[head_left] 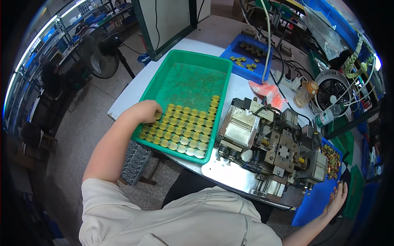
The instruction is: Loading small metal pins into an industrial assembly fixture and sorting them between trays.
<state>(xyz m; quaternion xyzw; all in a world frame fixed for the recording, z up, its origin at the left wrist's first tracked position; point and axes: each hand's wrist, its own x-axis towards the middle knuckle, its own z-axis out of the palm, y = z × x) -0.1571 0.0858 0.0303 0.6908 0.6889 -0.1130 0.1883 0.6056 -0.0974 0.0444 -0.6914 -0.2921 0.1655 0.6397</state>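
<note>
My left hand (147,111) reaches over the left wall of a green tray (225,61). Its fingers are bent down and closed on a small yellow rounded piece (158,116), partly hidden by the fingertips. Rows of similar yellow pieces (180,130) fill the near half of the tray, and a short column of them runs up its right side. My right hand (337,200) is low at the right, beside a blue tray (315,201). Its thumb and fingers come together at a small dark thing too tiny to name. Many small brass-coloured parts (331,159) lie at that blue tray's far end.
A metal machine fixture (283,147) stands between the two trays. Behind it are a pink cloth (269,93), a bottle (305,94), a small fan (333,92), cables, and another blue tray (242,74) with yellow pieces. A large fan (98,53) stands left of the table.
</note>
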